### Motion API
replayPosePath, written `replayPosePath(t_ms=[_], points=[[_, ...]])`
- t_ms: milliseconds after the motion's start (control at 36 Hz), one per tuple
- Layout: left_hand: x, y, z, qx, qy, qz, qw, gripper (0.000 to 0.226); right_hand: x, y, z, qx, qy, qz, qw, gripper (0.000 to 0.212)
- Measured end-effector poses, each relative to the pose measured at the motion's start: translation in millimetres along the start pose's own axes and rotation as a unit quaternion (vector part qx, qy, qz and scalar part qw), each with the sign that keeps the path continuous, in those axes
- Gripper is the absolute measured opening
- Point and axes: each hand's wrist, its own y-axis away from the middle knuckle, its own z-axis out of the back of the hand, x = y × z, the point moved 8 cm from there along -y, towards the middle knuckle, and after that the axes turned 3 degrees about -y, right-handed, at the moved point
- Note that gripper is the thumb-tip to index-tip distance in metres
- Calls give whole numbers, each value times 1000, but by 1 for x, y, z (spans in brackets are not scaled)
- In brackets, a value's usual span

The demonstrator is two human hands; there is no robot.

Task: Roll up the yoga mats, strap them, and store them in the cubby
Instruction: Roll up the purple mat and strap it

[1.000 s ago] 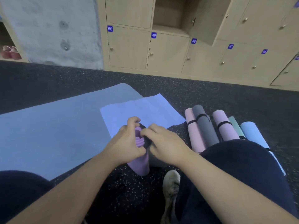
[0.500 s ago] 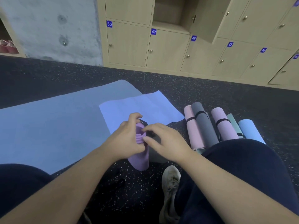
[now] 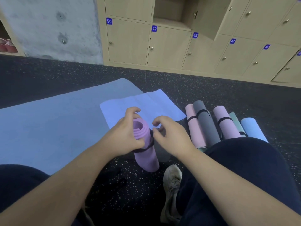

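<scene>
Left hand (image 3: 125,134): fingers and thumb curled round the upper end of the rolled purple mat (image 3: 145,147), which stands tilted on the speckled dark floor (image 3: 211,88). Right hand (image 3: 171,136): fingers curled, thumb and forefinger pinching the black strap (image 3: 147,147) that loops round the roll below its top. Behind the hands, a small lavender sheet (image 3: 146,103) overlaps the corner of a flat blue mat (image 3: 48,128). To the person's right, five rolled mats (image 3: 206,121) lie side by side, touching; black straps show on three, the far ends hidden by a knee. A pale shoe (image 3: 172,180) rests near the purple roll. Beyond, numbered wooden lockers (image 3: 162,46), one open cubby (image 3: 171,12) above number 49.
</scene>
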Motion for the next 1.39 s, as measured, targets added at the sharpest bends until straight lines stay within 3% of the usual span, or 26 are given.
replayPosePath(t_ms=[83, 167, 222, 333, 472, 611, 722, 778, 944, 1389], points=[[1, 0, -5, 5, 8, -1, 1000, 84, 7, 3, -2, 22, -28, 25, 999, 26], [2, -2, -10, 12, 6, 1, 1000, 86, -7, 6, -27, 136, -40, -12, 990, 67], [1, -3, -12, 11, 7, -7, 1000, 83, -10, 7, -42, 172, -103, -26, 979, 82], [3, -3, -18, -2, 33, -15, 999, 81, -20, 4, -55, 140, -155, -55, 976, 78], [29, -8, -24, -43, 149, 31, 987, 90, -31, -3, -55, 87, -190, -76, 975, 74], [41, -12, -31, -60, 215, 50, 974, 73, -49, -9, -58, 58, -210, -114, 969, 73], [48, -16, -40, -71, 248, 71, 964, 86, -57, -11, -60, 47, -220, -127, 966, 73], [51, -16, -46, -56, 246, 85, 964, 91, -60, -12, -60, 48, -228, -127, 964, 75], [51, -19, -58, -9, 200, 70, 977, 65, -69, -10, -67, 85, -238, -138, 958, 77], [90, -12, -110, 98, 170, 122, 973, 76, -98, 0, -82, 147, -150, -177, 962, 77]])
